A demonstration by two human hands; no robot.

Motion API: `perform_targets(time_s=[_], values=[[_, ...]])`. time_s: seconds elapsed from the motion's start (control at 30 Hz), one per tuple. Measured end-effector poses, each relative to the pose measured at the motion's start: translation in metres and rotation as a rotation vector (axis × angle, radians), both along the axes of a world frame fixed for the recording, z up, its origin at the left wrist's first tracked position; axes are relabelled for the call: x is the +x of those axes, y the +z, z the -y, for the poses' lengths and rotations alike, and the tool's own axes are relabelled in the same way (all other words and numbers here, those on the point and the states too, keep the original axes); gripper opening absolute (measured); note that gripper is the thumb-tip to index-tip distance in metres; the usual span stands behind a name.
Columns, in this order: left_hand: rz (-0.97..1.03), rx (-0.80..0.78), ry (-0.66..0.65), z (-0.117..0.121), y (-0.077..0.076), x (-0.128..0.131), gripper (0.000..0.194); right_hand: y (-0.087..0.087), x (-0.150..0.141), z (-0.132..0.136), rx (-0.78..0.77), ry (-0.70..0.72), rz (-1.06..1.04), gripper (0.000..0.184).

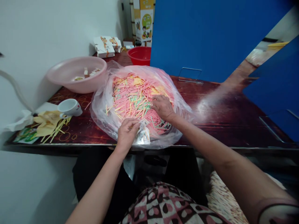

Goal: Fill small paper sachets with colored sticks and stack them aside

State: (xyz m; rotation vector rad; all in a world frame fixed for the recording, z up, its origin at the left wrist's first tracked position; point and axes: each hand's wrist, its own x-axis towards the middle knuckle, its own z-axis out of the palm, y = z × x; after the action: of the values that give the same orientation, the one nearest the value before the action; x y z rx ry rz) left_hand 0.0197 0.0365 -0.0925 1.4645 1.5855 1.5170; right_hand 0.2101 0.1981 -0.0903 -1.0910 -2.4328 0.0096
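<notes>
The left hand (127, 133) pinches a small printed packet (144, 135), its grip closed, at the near edge of a clear plastic bag (100, 113). The right hand (163, 107) rests open, fingers spread, on a heap of pink, green and yellow sticks (133, 99) inside the bag. The bag lies on the bench (224, 130), just beside a pink basin (62, 74) and near a red bowl (139, 56).

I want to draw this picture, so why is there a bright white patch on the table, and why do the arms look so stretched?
In the head view, the white patch is glare on the glossy dark red table, beside the plastic bag. In that view, the left arm and right arm seem stretched toward the bottom corners, probably from a wide lens.
</notes>
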Motion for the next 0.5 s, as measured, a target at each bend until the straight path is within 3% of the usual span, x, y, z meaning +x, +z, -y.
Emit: perform_targets(time_s=[0.17, 0.27, 0.4, 0.5], values=[[0.358, -0.064, 0.034, -0.007, 0.013, 0.013, 0.016, 0.007, -0.004, -0.002, -0.122, -0.003, -0.364, 0.027], [0.571, -0.136, 0.031, -0.007, 0.018, 0.021, 0.025, 0.011, -0.008, 0.009, -0.389, -0.052, -0.777, 0.029], [0.634, -0.116, 0.015, -0.005, 0.020, 0.027, 0.025, 0.019, -0.011, 0.040, -0.887, 0.083, -1.403, 0.030], [0.621, -0.110, 0.012, -0.005, 0.019, 0.028, 0.023, 0.029, -0.011, 0.066, -1.047, 0.166, -1.649, 0.032]])
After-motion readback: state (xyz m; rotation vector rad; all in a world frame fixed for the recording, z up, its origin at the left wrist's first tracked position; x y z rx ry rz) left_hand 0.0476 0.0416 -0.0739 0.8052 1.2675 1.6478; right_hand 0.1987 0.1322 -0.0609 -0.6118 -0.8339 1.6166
